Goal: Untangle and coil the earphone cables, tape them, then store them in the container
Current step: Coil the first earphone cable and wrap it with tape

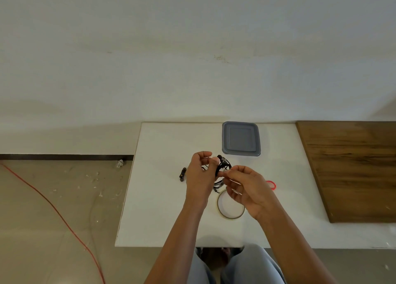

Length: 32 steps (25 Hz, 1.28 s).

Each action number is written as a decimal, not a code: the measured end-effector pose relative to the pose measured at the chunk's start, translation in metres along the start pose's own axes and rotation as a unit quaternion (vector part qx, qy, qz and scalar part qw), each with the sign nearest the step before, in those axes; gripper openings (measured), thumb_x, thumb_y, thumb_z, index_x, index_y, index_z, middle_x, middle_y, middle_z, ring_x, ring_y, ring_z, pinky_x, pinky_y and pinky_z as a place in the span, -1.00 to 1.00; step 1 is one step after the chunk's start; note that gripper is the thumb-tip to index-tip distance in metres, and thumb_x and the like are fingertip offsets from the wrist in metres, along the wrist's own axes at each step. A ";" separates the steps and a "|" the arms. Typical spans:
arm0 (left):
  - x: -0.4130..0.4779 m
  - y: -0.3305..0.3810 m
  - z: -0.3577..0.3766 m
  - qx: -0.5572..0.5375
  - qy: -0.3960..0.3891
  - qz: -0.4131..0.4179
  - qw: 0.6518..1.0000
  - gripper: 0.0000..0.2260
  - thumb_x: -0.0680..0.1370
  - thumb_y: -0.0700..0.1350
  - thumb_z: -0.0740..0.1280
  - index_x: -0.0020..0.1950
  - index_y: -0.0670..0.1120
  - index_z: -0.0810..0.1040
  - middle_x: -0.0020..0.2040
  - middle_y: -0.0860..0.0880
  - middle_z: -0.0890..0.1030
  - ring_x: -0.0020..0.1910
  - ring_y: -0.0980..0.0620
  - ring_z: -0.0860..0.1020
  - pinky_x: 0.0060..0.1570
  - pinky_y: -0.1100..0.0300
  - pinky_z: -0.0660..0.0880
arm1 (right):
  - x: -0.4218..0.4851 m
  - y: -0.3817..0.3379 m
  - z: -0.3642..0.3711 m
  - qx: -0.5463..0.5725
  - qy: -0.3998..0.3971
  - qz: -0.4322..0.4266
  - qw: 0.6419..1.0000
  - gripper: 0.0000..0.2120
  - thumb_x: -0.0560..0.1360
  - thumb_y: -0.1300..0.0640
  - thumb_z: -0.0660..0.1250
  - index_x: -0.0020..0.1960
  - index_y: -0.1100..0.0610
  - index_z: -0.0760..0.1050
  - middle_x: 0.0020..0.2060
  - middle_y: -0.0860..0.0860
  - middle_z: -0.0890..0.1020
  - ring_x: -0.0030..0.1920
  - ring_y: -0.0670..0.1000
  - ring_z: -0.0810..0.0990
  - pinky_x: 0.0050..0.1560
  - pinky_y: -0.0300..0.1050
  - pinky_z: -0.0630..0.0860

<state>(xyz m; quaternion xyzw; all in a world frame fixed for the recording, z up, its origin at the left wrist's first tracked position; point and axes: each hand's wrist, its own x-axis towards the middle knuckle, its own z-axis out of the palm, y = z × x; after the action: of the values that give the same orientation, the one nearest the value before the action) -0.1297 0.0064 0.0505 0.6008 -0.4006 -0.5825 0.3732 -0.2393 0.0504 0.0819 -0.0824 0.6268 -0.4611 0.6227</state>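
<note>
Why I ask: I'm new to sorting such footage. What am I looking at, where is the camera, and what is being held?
No machine: a person works with bare hands. The one picture comes from a camera on the head, looking down at a white table. The left hand grips a bundle of black earphone cables; the right hand pinches it from the other side. On the table lie a tape roll near the right hand, a grey-blue container farther back, a small black piece on the left and a red loop on the right.
</note>
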 end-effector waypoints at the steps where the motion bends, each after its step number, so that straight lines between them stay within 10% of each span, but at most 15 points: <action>1: 0.000 -0.001 0.000 0.001 -0.001 0.000 1.000 -0.88 0.55 -0.12 0.33 0.08 -0.03 0.51 -0.04 -0.02 0.62 -0.06 -0.10 0.65 0.00 0.03 0.60 | 0.000 0.001 0.000 0.005 0.001 -0.002 1.000 -0.91 0.45 0.28 0.40 -0.13 0.13 0.52 -0.10 0.16 0.71 -0.14 0.05 0.64 -0.06 -0.07 0.53; 11: -0.013 0.008 0.002 -0.030 -0.016 0.076 0.997 -0.83 0.51 -0.27 0.38 0.04 -0.17 0.46 -0.25 0.01 0.61 -0.40 0.09 0.62 -0.35 0.30 0.53 | -0.001 -0.019 0.000 -0.164 0.056 -0.112 0.979 -0.93 0.38 0.14 0.50 -0.17 0.12 0.64 -0.34 0.01 0.69 -0.31 -0.07 0.63 -0.22 -0.23 0.57; 16: -0.009 0.009 0.001 -0.063 -0.046 0.080 0.994 -0.85 0.50 -0.27 0.39 -0.01 -0.21 0.43 -0.15 -0.21 0.62 -0.34 0.02 0.63 -0.33 0.24 0.56 | 0.001 -0.029 -0.002 -0.011 0.002 -0.004 1.000 -0.92 0.42 0.20 0.44 -0.09 0.19 0.64 -0.24 0.10 0.71 -0.28 -0.04 0.67 -0.22 -0.17 0.63; 21: -0.010 0.005 -0.004 -0.071 -0.110 0.090 0.987 -0.89 0.50 -0.28 0.39 -0.02 -0.20 0.50 -0.25 0.01 0.64 -0.27 0.05 0.65 -0.26 0.27 0.54 | 0.004 -0.028 -0.007 0.057 -0.004 0.024 0.998 -0.90 0.42 0.22 0.44 -0.11 0.24 0.63 -0.24 0.12 0.71 -0.32 -0.05 0.67 -0.26 -0.24 0.64; 32: -0.009 0.006 -0.013 0.147 -0.162 0.210 0.953 -0.84 0.47 -0.31 0.39 -0.09 -0.10 0.46 -0.25 0.06 0.62 -0.33 0.02 0.61 -0.28 0.19 0.55 | 0.009 -0.036 -0.014 0.006 -0.009 -0.040 0.999 -0.94 0.41 0.33 0.42 -0.12 0.30 0.63 -0.25 0.16 0.70 -0.29 0.01 0.70 -0.27 -0.23 0.63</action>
<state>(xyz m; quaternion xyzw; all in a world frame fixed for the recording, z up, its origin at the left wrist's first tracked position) -0.1168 0.0115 0.0604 0.4488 -0.6544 -0.5147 0.3248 -0.2701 0.0308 0.0971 -0.1077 0.6146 -0.4884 0.6100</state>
